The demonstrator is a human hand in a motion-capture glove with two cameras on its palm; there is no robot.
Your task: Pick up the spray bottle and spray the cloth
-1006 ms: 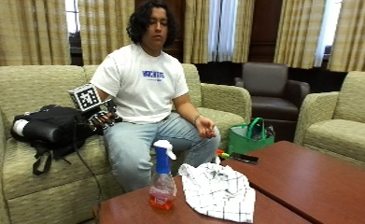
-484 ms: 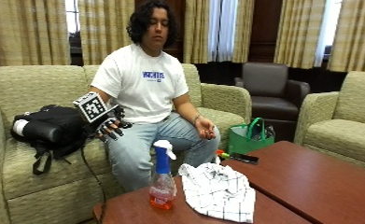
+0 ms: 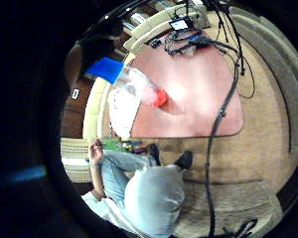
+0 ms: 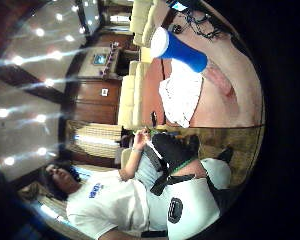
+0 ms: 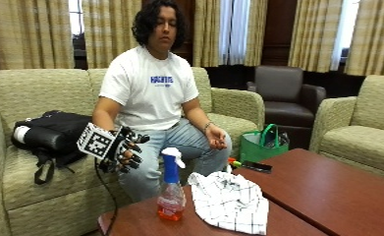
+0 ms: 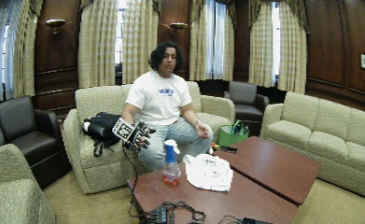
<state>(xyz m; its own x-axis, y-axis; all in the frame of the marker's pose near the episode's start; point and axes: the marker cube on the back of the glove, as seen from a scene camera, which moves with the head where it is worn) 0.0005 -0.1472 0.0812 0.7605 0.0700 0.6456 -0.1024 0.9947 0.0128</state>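
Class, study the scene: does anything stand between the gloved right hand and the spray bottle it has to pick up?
Nothing visible does. The right hand hangs in open air above the table's near corner, and the spray bottle stands upright just beyond it. The checked cloth lies on the bottle's far side, out of the path.

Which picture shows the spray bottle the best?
The outside view: the whole spray bottle stands upright beside the cloth. The wide outside view shows it smaller; the palm views show it tilted, the thumb-side one mostly its blue top.
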